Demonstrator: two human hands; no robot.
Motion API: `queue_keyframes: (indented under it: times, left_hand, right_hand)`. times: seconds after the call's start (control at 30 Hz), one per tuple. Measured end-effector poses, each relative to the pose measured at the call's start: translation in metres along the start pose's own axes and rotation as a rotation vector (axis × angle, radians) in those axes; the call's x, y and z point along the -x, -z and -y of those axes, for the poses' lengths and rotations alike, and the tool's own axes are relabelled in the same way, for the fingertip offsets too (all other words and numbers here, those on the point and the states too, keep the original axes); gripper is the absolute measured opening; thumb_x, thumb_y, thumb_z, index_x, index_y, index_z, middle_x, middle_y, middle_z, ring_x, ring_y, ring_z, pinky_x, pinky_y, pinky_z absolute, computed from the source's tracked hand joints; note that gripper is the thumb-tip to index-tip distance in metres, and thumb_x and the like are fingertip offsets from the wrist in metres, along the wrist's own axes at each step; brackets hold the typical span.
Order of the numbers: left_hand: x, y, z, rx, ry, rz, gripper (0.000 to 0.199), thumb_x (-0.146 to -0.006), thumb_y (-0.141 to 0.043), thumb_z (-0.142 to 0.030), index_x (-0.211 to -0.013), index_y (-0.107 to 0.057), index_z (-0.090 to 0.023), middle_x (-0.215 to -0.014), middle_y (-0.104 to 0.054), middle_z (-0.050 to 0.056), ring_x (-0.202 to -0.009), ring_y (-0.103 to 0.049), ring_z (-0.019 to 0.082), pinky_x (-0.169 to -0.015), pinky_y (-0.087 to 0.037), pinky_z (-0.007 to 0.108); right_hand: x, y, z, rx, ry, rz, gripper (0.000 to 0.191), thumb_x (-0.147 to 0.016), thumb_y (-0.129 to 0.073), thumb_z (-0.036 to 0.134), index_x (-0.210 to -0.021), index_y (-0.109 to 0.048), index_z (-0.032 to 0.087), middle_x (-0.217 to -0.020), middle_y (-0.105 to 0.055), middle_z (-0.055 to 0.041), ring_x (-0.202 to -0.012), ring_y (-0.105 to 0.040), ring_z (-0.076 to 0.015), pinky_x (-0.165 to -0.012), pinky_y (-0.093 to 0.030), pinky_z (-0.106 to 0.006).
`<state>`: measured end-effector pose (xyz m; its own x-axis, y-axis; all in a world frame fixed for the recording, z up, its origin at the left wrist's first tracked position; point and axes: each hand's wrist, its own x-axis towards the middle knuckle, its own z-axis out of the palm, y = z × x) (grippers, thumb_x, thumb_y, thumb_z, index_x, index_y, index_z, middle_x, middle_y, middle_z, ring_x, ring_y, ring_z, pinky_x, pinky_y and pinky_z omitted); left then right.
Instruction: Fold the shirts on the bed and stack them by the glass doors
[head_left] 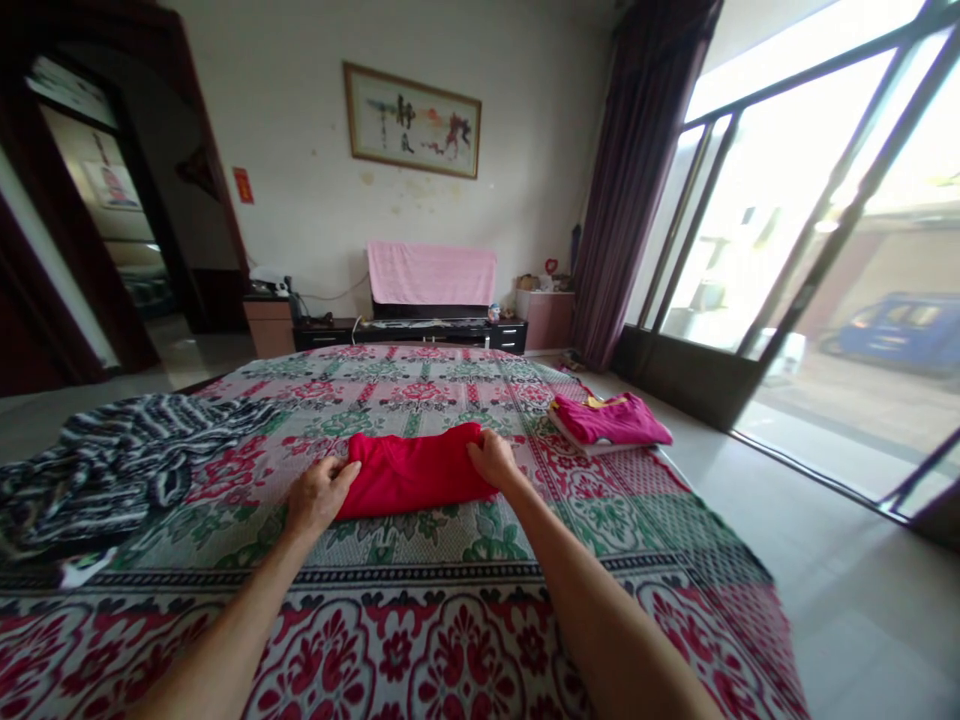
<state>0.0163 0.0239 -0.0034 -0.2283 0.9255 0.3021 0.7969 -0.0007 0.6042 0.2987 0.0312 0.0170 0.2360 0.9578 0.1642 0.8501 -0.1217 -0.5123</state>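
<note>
A folded red cloth (416,472) lies at the middle of the patterned cover (405,650). The grip of the left hand (322,492) pinches its left end, thumb on top, and the grip of the right hand (493,460) grasps its far right corner. To the left, a crumpled striped garment (135,460) spreads toward the left side of the view. To the right, a folded magenta garment (619,418) rests on paler cloth close to the cover's right edge, beyond which runs the tiled floor (855,580). Patterned cover shows between the red cloth and both neighbours, and a wide stretch of it reaches near, under the forearms. Far off, a low cabinet's drawers (508,338) stand closed, their contents hidden.
</note>
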Motion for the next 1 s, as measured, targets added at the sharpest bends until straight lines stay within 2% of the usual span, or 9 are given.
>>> queue_keyframes:
  times: [0.1, 0.2, 0.27, 0.33, 0.43, 0.57, 0.67, 0.83, 1.0]
  left_hand:
    - [-0.005, 0.003, -0.003, 0.103, 0.082, 0.015, 0.032, -0.072, -0.053, -0.052, -0.072, -0.063, -0.022, -0.066, -0.067, 0.003, -0.067, -0.062, 0.022, -0.056, -0.04, 0.026]
    - [-0.008, 0.004, -0.016, 0.25, 0.12, -0.049, 0.037, -0.069, -0.058, -0.048, -0.09, -0.066, -0.02, -0.071, -0.068, 0.003, -0.07, -0.063, 0.021, -0.057, -0.042, 0.025]
    - [-0.005, 0.004, -0.033, 0.35, 0.103, -0.055, 0.044, -0.067, -0.061, -0.044, -0.104, -0.064, -0.019, -0.073, -0.068, 0.002, -0.07, -0.063, 0.019, -0.057, -0.043, 0.024]
    - [0.0, 0.003, -0.057, 0.499, 0.114, 0.025, 0.046, -0.068, -0.062, -0.039, -0.11, -0.063, -0.019, -0.069, -0.067, 0.0, -0.065, -0.063, 0.018, -0.056, -0.044, 0.023]
    - [0.012, 0.002, -0.099, 0.783, 0.166, 0.227, 0.041, -0.07, -0.06, -0.03, -0.11, -0.062, -0.019, -0.062, -0.065, -0.002, -0.056, -0.062, 0.015, -0.053, -0.046, 0.023]
    - [0.029, -0.001, -0.147, 0.977, 0.174, 0.448, 0.046, -0.068, -0.061, -0.02, -0.114, -0.061, -0.017, -0.059, -0.066, -0.002, -0.05, -0.06, 0.013, -0.051, -0.046, 0.022]
    - [0.037, -0.011, -0.173, 1.041, 0.138, 0.54, 0.053, -0.066, -0.062, -0.017, -0.119, -0.06, -0.015, -0.062, -0.068, 0.0, -0.052, -0.062, 0.014, -0.054, -0.048, 0.023]
    - [0.038, -0.035, -0.207, 1.03, 0.037, 0.578, 0.048, -0.062, -0.066, -0.019, -0.109, -0.067, -0.012, -0.065, -0.07, 0.001, -0.059, -0.063, 0.014, -0.059, -0.049, 0.023]
    - [0.027, -0.061, -0.249, 1.036, -0.068, 0.577, 0.043, -0.06, -0.066, -0.018, -0.102, -0.069, -0.011, -0.067, -0.07, 0.001, -0.058, -0.061, 0.011, -0.058, -0.048, 0.021]
  right_hand:
    - [-0.005, 0.003, -0.005, -0.204, -0.032, -0.021, 0.026, -0.082, -0.051, 0.031, -0.098, -0.065, 0.017, -0.09, -0.071, -0.0053, -0.082, -0.064, -0.0163, -0.068, -0.044, -0.022]
    - [-0.009, 0.017, -0.015, -0.36, -0.079, -0.069, 0.034, -0.08, -0.054, 0.034, -0.11, -0.061, 0.018, -0.09, -0.071, -0.0035, -0.079, -0.064, -0.0158, -0.065, -0.046, -0.022]
    - [-0.011, 0.034, -0.023, -0.406, -0.092, -0.087, 0.037, -0.08, -0.054, 0.034, -0.114, -0.058, 0.018, -0.086, -0.07, -0.0025, -0.074, -0.064, -0.0154, -0.063, -0.047, -0.022]
    - [-0.011, 0.055, -0.033, -0.411, -0.092, -0.103, 0.036, -0.08, -0.054, 0.032, -0.113, -0.059, 0.019, -0.082, -0.069, -0.0016, -0.07, -0.063, -0.0148, -0.061, -0.047, -0.022]
    - [-0.007, 0.088, -0.049, -0.424, -0.075, -0.126, 0.03, -0.08, -0.054, 0.027, -0.108, -0.062, 0.02, -0.08, -0.069, -0.0014, -0.068, -0.062, -0.0142, -0.059, -0.047, -0.022]
    - [0.005, 0.129, -0.072, -0.64, -0.071, -0.087, 0.027, -0.084, -0.051, 0.024, -0.108, -0.061, 0.016, -0.081, -0.07, -0.0053, -0.066, -0.063, -0.0134, -0.057, -0.048, -0.02]
    - [0.015, 0.154, -0.092, -0.798, -0.099, -0.016, 0.023, -0.085, -0.052, 0.026, -0.102, -0.062, 0.013, -0.077, -0.07, -0.0073, -0.06, -0.063, -0.0133, -0.055, -0.05, -0.021]
    - [0.016, 0.183, -0.132, -0.914, -0.126, 0.017, 0.02, -0.081, -0.059, 0.026, -0.095, -0.064, 0.013, -0.071, -0.069, -0.0071, -0.057, -0.064, -0.0156, -0.055, -0.052, -0.025]
    - [-0.01, 0.204, -0.168, -0.846, -0.189, -0.194, 0.027, -0.074, -0.06, 0.016, -0.1, -0.066, 0.014, -0.07, -0.07, -0.0059, -0.053, -0.063, -0.015, -0.053, -0.053, -0.027]
